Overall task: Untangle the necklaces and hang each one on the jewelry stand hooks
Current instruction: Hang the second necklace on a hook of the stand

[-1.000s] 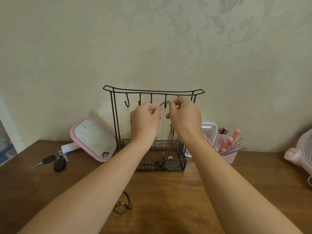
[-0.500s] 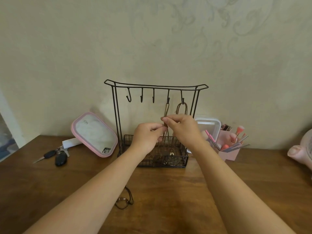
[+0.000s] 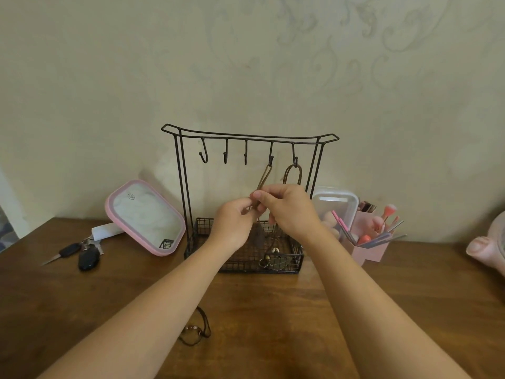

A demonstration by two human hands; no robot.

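Stand: jewelry stand (image 3: pixel 180 187) upright on desk (image 3: pixel 273 310).
Left hand (image 3: pixel 232 225): fingertips pinch brown necklace (image 3: pixel 264 177) hanging from fourth hook.
Right hand (image 3: pixel 289 212): pinches same cord, just beside left.
Others: looped necklace (image 3: pixel 293 173) on fifth hook; beaded necklace (image 3: pixel 196 330) on desk.

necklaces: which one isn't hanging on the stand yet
The dark beaded cord lying loose on the table, near the left forearm. The other two hang from the two rightmost hooks of the stand.
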